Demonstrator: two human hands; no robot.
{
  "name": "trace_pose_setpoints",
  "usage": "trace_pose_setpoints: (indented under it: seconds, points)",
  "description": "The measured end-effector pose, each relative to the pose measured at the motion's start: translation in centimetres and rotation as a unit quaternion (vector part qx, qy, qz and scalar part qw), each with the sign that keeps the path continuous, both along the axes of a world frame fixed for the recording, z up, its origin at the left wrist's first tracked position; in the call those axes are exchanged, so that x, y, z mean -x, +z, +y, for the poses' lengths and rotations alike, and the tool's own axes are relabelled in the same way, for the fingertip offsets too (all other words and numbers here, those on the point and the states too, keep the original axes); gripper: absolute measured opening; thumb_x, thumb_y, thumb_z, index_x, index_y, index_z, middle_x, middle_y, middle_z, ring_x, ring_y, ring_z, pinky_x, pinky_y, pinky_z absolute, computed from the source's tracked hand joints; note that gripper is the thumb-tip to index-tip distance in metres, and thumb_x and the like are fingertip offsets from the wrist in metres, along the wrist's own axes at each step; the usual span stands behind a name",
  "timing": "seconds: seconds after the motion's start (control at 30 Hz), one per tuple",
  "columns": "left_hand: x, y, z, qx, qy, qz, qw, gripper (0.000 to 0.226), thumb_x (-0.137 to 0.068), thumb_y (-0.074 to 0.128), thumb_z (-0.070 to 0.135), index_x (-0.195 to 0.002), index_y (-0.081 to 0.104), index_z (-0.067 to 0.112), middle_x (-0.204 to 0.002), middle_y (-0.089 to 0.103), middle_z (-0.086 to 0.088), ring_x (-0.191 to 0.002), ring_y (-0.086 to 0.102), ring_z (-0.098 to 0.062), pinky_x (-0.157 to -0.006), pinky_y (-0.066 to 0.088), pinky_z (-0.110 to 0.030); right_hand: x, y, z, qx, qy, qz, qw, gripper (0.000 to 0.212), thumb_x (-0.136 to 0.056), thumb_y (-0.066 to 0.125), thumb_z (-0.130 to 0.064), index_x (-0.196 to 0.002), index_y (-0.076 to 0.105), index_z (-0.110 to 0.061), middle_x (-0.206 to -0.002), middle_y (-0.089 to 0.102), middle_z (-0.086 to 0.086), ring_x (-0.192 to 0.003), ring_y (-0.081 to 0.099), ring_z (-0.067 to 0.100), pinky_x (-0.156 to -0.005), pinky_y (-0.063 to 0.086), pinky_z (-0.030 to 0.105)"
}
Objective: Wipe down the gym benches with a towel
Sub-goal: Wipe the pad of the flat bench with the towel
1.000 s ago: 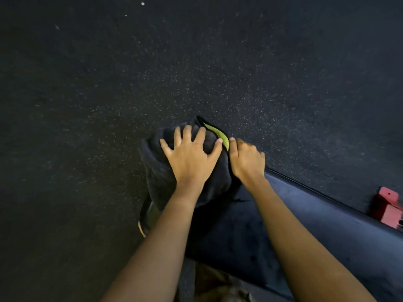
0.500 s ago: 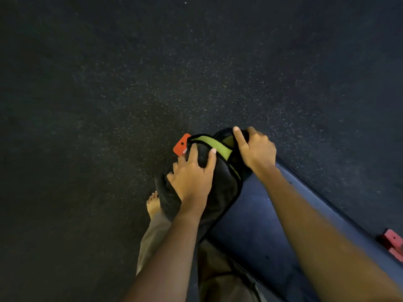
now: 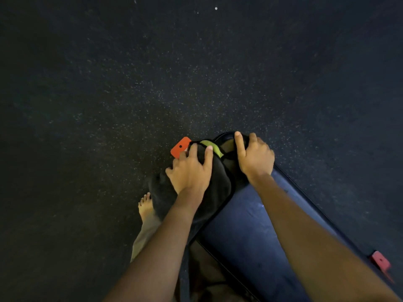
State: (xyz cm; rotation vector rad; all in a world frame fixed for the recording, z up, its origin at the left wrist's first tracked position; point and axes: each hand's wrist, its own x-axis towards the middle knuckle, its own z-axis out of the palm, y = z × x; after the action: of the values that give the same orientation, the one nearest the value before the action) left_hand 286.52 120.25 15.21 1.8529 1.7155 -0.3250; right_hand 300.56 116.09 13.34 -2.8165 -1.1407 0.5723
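Left hand: my left hand (image 3: 189, 171) lies palm down on the towel (image 3: 218, 186), pressing it onto the bench; it grasps nothing.
Left fingers: my fingers (image 3: 193, 150) are spread wide and slightly arched over the bunched cloth, with the thumb out to the left side.
Right hand: my right hand (image 3: 255, 160) holds the far end of the bench (image 3: 246, 232), just beside my left hand and not touching it.
Right fingers: the index finger lies straight along the rounded rim and the others bend over the far edge. The thumb is hidden, so I cannot tell how tight this hold is.
Towel: dark and crumpled, it is draped over the bench's end and hangs down its left side. Its green stripe (image 3: 214, 148) shows between my two hands.
Under my right palm: I cannot tell whether it is cloth or bare pad.
Bench: a blue pad with dark piping runs from my hands towards the lower right, passing under my right forearm.
Orange tag (image 3: 180, 147): it sticks out at the bench's end, just beyond my left fingertips.
Red piece (image 3: 380, 261): it sits at the bench's far side, low on the right.
My foot (image 3: 145, 207): bare, it stands on the floor left of the hanging towel, with a khaki trouser leg (image 3: 145, 236) above it.
Floor (image 3: 152, 83): dark and speckled, all around.
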Motion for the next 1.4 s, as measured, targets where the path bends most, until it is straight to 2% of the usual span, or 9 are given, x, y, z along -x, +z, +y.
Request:
trace_pose_setpoints:
  seconds: [0.23,0.4,0.7,0.87,1.07,1.17,1.23,1.3,1.4]
  points:
    - [2.0,-0.2,-1.2,-0.025,0.002,-0.008,1.0,0.062,-0.092,0.027,0.062,-0.139,0.043,0.024,-0.126,0.056,-0.008,-0.114,0.05,-0.028,-0.09,0.037,-0.045,-0.3,0.1,-0.2,-0.01,0.009,0.012,1.0,0.057,-0.1,0.031,-0.053,-0.109,0.057,-0.003,-0.106,0.065,0.018,-0.1,0.058,0.038,-0.083,0.041,0.044]
    - [4.9,0.8,-3.6,0.004,0.055,0.015,0.998,0.068,-0.089,0.02,0.064,-0.144,0.035,0.026,-0.138,0.045,-0.008,-0.124,0.041,-0.029,-0.097,0.034,-0.048,-0.3,0.4,-0.2,-0.003,0.012,0.015,1.0,0.06,-0.1,0.029,-0.054,-0.116,0.057,-0.003,-0.11,0.064,0.018,-0.102,0.058,0.037,-0.087,0.041,0.045]
    - [-0.1,-0.3,-1.1,-0.058,-0.036,0.016,0.998,0.065,-0.093,0.021,0.062,-0.14,0.041,0.021,-0.125,0.056,-0.013,-0.112,0.051,-0.032,-0.089,0.038,-0.049,-0.7,-0.2,-0.3,-0.016,-0.007,0.051,0.999,0.057,-0.1,0.031,-0.053,-0.112,0.056,-0.003,-0.111,0.063,0.019,-0.104,0.057,0.037,-0.087,0.041,0.045]
    - [2.8,0.1,-5.1,-0.145,-0.079,-0.029,0.986,0.061,-0.093,0.028,0.055,-0.14,0.044,0.02,-0.133,0.054,-0.014,-0.119,0.052,-0.034,-0.098,0.038,-0.054,0.1,1.8,-0.6,-0.15,-0.08,0.15,0.974,0.046,-0.102,0.037,-0.041,-0.138,0.044,-0.011,-0.137,0.046,0.012,-0.126,0.044,0.028,-0.103,0.03,0.044]
    - [1.2,-0.3,-5.2,-0.176,-0.162,-0.046,0.97,0.053,-0.095,0.03,0.045,-0.14,0.045,0.021,-0.142,0.048,-0.008,-0.126,0.047,-0.034,-0.102,0.034,-0.051,1.9,4.5,-0.9,-0.265,-0.069,0.135,0.952,0.044,-0.1,0.035,-0.041,-0.123,0.055,-0.009,-0.126,0.053,0.008,-0.113,0.051,0.017,-0.102,0.038,0.047]
    - [-0.3,-0.2,-6.3,-0.179,-0.282,-0.117,0.935,0.048,-0.093,0.034,0.042,-0.133,0.053,0.024,-0.141,0.049,-0.006,-0.127,0.046,-0.033,-0.103,0.026,-0.048,0.9,5.6,-1.3,-0.315,-0.106,0.143,0.932,0.038,-0.101,0.038,-0.032,-0.121,0.056,-0.005,-0.121,0.053,0.009,-0.101,0.043,-0.003,-0.096,0.035,0.012]
    - [-1.2,0.1,-7.2,-0.158,-0.366,-0.191,0.897,0.042,-0.093,0.039,0.039,-0.124,0.061,0.021,-0.14,0.05,-0.006,-0.129,0.044,-0.033,-0.106,0.024,-0.047,0.4,6.2,-1.6,-0.329,-0.124,0.135,0.926,0.036,-0.102,0.037,-0.029,-0.122,0.056,-0.005,-0.118,0.052,0.004,-0.096,0.043,-0.006,-0.086,0.03,0.001]
    - [-1.3,0.3,-6.5,-0.148,-0.387,-0.242,0.877,0.04,-0.093,0.041,0.036,-0.119,0.065,0.018,-0.137,0.053,-0.007,-0.128,0.045,-0.031,-0.108,0.023,-0.044,0.3,6.5,-2.0,-0.346,-0.153,0.115,0.919,0.036,-0.103,0.036,-0.029,-0.121,0.057,-0.006,-0.113,0.052,0.0,-0.093,0.047,-0.007,-0.085,0.033,0.003]
    - [1.3,1.1,-3.9,-0.186,-0.288,-0.285,0.895,0.039,-0.092,0.044,0.029,-0.116,0.066,0.009,-0.126,0.061,-0.01,-0.119,0.055,-0.027,-0.106,0.029,-0.04,2.3,6.6,-2.7,-0.383,-0.236,0.096,0.888,0.037,-0.103,0.036,-0.031,-0.12,0.058,-0.007,-0.111,0.058,0.003,-0.098,0.054,0.003,-0.089,0.044,0.022]
